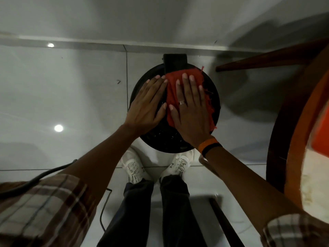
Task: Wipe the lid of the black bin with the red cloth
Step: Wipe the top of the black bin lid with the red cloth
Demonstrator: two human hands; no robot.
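1. Seen from overhead: black bin (175, 111) on a pale tiled floor (71, 97), close to the white wall (124, 18), round lid (160, 139) facing up, hinge block at its far edge.
2. Red cloth (171, 93) spread over the right half of the lid, frayed edge trailing toward the rim.
3. Right hand (191, 111) flat on the cloth, fingers spread, palm pressing down; nothing pinched. Ring on one finger, orange and black bands at the wrist.
4. Left hand (147, 104) flat on the bare left side of the lid, fingers held together, fingertips just touching the cloth's left edge.
5. Below the bin: white sneakers (135, 168), dark trousers, plaid sleeves (44, 211) at both lower corners.
6. At right, wooden furniture (284, 139) with a curved orange edge, near the bin but apart from it.
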